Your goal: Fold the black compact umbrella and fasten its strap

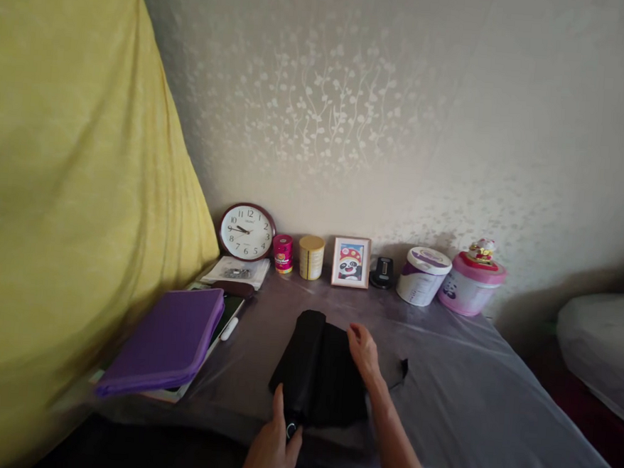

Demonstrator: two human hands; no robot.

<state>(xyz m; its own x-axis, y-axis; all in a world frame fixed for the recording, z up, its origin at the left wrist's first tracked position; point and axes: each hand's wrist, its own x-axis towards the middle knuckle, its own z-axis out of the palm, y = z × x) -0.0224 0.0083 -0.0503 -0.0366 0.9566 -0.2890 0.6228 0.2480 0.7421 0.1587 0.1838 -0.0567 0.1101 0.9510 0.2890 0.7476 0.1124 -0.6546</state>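
A black folding umbrella (317, 370) lies on the grey-covered table (466, 387), its fabric loose and spread to the right. My left hand (271, 451) grips its handle end at the near edge, thumb up along the shaft. My right hand (364, 350) rests on the black fabric at its far right side, fingers curled and pressing on the cloth. A thin black strap (403, 369) trails off to the right of the fabric.
A purple zip case (168, 344) lies left on papers beside a yellow curtain (63, 195). Along the wall stand a clock (246, 231), red tin (283, 253), yellow tin (311, 257), framed panda picture (351, 262), white tub (423, 275) and pink container (471, 283).
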